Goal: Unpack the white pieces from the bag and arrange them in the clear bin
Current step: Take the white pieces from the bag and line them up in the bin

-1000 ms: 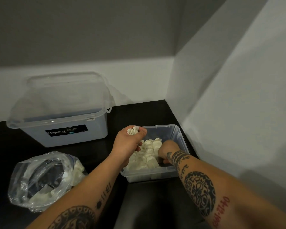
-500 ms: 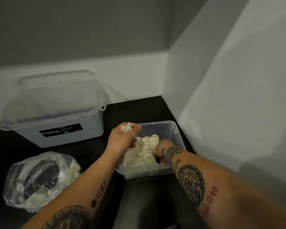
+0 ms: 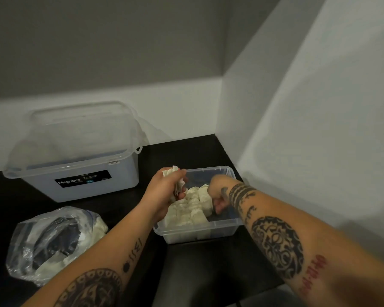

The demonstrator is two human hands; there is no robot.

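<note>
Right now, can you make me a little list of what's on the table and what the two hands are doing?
left hand: grips a bunch of white pieces above the small clear bin
right hand: reaches inside the bin, fingers curled by the pieces; grip unclear
small clear bin: white pieces packed in rows, right side bare
bag: clear plastic, left of the bin, pieces left inside
big lidded box: at the back left, marked Megabox
table: black

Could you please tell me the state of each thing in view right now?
Small bin: open, partly filled with white pieces.
Bag: open, pieces left inside.
Large box: lid on.
Left hand: gripping white pieces.
Right hand: in the bin, grip unclear.
</note>
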